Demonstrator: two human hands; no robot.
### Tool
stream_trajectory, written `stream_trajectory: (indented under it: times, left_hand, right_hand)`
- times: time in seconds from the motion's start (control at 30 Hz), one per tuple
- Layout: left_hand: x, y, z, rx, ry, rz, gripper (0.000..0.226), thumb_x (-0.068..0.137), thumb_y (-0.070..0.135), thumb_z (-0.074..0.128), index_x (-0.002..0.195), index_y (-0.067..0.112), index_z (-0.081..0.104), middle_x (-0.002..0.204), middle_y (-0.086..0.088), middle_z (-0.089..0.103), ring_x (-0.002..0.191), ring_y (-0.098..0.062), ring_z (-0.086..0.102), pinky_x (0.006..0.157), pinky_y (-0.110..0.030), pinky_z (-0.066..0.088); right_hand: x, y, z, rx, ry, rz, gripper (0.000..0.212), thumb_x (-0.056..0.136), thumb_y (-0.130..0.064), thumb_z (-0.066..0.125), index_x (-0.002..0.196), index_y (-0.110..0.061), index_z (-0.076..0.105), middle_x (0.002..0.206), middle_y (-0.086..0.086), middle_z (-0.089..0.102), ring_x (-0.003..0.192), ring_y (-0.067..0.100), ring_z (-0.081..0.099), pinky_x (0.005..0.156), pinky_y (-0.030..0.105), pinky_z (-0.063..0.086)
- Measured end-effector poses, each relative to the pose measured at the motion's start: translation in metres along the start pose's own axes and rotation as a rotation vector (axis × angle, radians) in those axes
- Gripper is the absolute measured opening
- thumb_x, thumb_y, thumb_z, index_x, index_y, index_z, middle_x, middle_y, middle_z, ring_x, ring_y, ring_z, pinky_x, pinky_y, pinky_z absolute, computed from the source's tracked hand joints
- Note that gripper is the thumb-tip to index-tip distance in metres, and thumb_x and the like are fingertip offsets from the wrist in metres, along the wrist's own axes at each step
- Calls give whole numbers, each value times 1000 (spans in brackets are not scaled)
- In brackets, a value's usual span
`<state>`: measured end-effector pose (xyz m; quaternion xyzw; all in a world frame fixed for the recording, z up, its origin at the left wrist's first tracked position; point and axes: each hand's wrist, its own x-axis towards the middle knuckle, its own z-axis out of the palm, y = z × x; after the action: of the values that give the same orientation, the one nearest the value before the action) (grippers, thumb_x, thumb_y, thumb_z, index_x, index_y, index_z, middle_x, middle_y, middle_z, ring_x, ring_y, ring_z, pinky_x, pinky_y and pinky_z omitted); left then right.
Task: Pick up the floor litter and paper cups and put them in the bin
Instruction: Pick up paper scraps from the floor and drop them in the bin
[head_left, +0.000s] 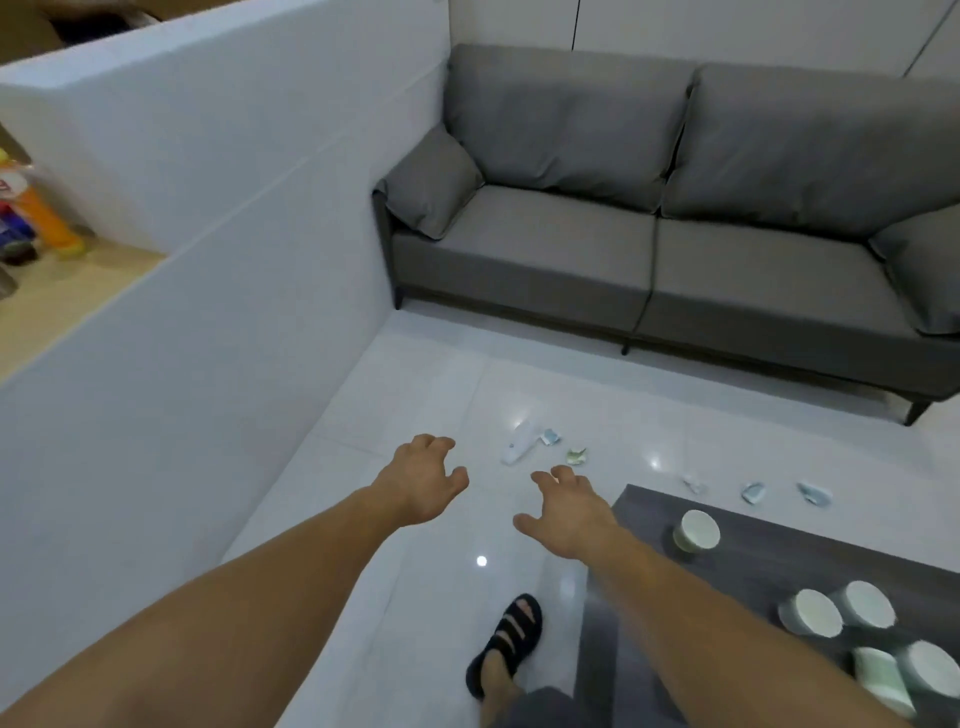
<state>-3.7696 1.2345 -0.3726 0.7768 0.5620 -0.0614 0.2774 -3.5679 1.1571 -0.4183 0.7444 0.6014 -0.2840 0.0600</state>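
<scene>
Six crumpled paper scraps (575, 456) remain on the white tiled floor (415, 395); five white paper cups (696, 530) sit on the dark worktop (769, 551); your hands (423, 480) spread wide, empty.

Litter and paper cups, seen beyond and beside the empty hands

A white wrapper (517, 444) and crumpled scraps (575, 456) are scattered on the floor just past the fingertips; five white paper cups (696, 530) are stood or tipped right of the right hand (569, 512).

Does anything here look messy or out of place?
Yes. Crumpled paper scraps lie scattered on the white floor before the sofa, and one paper cup on the dark table lies tipped on its side. Both hands are empty.
</scene>
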Motion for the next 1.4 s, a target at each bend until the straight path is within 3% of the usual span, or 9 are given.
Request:
stream_trajectory:
  times: [0.3,0.57,0.83,1.13,1.4]
  left_hand:
    - [168,53,-62,67,-125,11,61,96,46,40,148,18,28,153,-8,27,137,-28,30,109,-40,32]
    - [318,83,-68,72,-290,110,62,96,45,42,149,18,26,154,-7,25,139,-26,28,112,-38,28]
    - [506,65,-50,88,-478,124,59,96,44,42,148,19,29,153,-5,29,136,-24,33,110,-37,32]
    - [712,7,111,49,-601,14,56,97,44,42,148,23,30,153,2,28,135,-17,34,111,-35,32]
    - [833,-73,328,1,-573,-17,57,94,49,43,146,29,31,151,6,30,132,-16,38,107,-35,35]
  right_hand:
    - [137,44,-91,76,-28,86,77,89,-61,49,152,-24,22,156,4,21,139,27,26,107,43,37]
    - [236,84,-113,146,-101,237,80,88,-62,49,153,-23,21,158,5,19,141,27,26,107,43,36]
    - [393,99,-111,266,-200,383,79,89,-61,49,152,-26,18,158,2,20,138,26,30,106,42,38]
    - [622,164,30,324,-287,388,86,89,-56,54,154,-30,4,161,1,5,139,27,26,100,40,43]
    - [789,244,237,84,-295,155,103,86,-53,64,153,-32,-13,157,4,-31,148,34,-9,111,46,32]
